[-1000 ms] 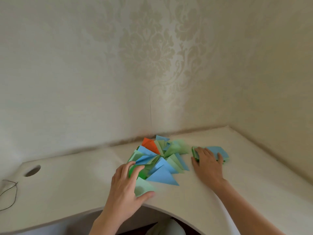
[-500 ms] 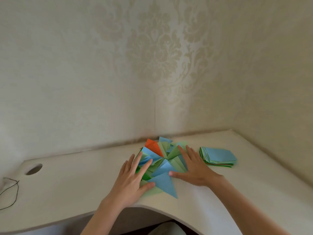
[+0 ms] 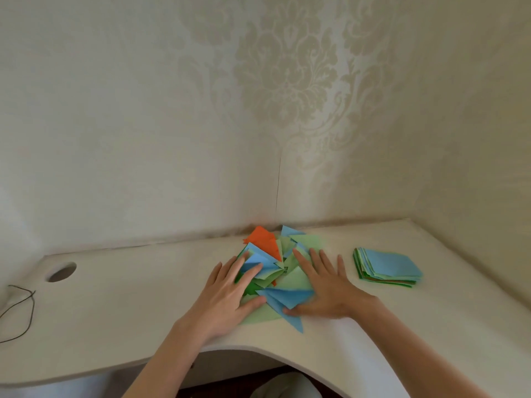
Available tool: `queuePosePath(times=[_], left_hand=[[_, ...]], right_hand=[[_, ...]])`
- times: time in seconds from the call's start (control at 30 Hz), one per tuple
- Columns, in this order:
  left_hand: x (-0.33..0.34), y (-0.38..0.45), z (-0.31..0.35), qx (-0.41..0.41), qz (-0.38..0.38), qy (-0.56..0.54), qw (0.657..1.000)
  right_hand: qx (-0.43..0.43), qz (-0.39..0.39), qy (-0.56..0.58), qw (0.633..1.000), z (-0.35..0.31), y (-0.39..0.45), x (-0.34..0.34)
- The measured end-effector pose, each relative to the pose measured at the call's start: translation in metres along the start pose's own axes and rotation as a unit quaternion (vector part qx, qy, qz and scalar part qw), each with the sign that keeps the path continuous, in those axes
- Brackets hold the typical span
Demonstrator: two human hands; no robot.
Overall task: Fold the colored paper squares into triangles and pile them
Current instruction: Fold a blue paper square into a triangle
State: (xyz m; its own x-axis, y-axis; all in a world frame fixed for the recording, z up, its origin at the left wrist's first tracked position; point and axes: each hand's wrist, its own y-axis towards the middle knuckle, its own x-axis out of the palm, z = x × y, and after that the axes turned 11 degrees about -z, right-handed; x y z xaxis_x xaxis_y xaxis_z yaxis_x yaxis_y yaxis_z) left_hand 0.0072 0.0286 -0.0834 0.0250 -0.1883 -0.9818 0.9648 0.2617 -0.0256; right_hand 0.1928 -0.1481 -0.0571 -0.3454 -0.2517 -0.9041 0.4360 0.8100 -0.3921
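A stack of squares (image 3: pixel 388 268) lay right of the triangle pile (image 3: pixel 273 271); left hand (image 3: pixel 227 297) and right hand (image 3: pixel 327 288), fingers flat, pressed the pile.

The left hand (image 3: pixel 230 294) and right hand (image 3: pixel 324 288) lie flat on the pile (image 3: pixel 275 265) of triangles, hiding the papers beneath them. How many triangles there are cannot be told. The stack (image 3: pixel 386 267) right of the right hand shows only its top blue sheet; the lower sheets show as thin edges. The cord (image 3: pixel 20 308) far left of the left hand is cut off by the picture's edge. Both forearms run out at the bottom. The pale shape (image 3: pixel 287 386) under the surface (image 3: pixel 129 305) is unclear.
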Motion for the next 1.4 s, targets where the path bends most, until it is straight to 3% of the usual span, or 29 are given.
queuePosePath(times=[0.23,0.4,0.53,0.77,0.87,0.97,1.03,1.2,1.3,1.4], left_hand=[[-0.013,-0.023,-0.031,-0.036,-0.019,0.040,0.998],[-0.018,-0.032,-0.040,-0.039,0.017,0.049,0.998],[-0.028,-0.027,-0.025,0.012,0.062,0.050,0.997],[-0.038,-0.010,0.011,0.100,0.074,0.042,0.991],[-0.033,-0.005,0.021,0.122,0.093,0.053,0.987],[-0.033,0.010,0.041,0.141,0.120,0.053,0.981],[-0.034,0.027,0.060,0.156,0.133,0.034,0.978],[-0.018,0.068,0.098,0.188,0.117,0.022,0.975],[-0.007,0.086,0.117,0.183,0.083,0.004,0.980],[0.005,0.101,0.135,0.177,0.048,-0.011,0.983]], right_hand=[[-0.050,-0.002,-0.020,0.999,-0.042,0.021,-0.005],[-0.068,0.033,0.023,0.997,-0.057,0.029,-0.004],[-0.083,0.059,0.015,0.995,-0.044,0.019,-0.012],[-0.106,0.123,0.033,0.986,0.000,-0.007,-0.016],[-0.104,0.205,0.023,0.973,0.014,-0.017,-0.014],[-0.045,0.348,0.067,0.934,0.040,-0.025,-0.011],[0.029,0.378,0.088,0.921,0.059,-0.034,-0.010],[0.138,0.310,0.074,0.938,0.095,-0.055,-0.001],[0.150,0.267,0.072,0.949,0.106,-0.058,0.011],[0.144,0.287,0.086,0.943,0.112,-0.058,0.021]])
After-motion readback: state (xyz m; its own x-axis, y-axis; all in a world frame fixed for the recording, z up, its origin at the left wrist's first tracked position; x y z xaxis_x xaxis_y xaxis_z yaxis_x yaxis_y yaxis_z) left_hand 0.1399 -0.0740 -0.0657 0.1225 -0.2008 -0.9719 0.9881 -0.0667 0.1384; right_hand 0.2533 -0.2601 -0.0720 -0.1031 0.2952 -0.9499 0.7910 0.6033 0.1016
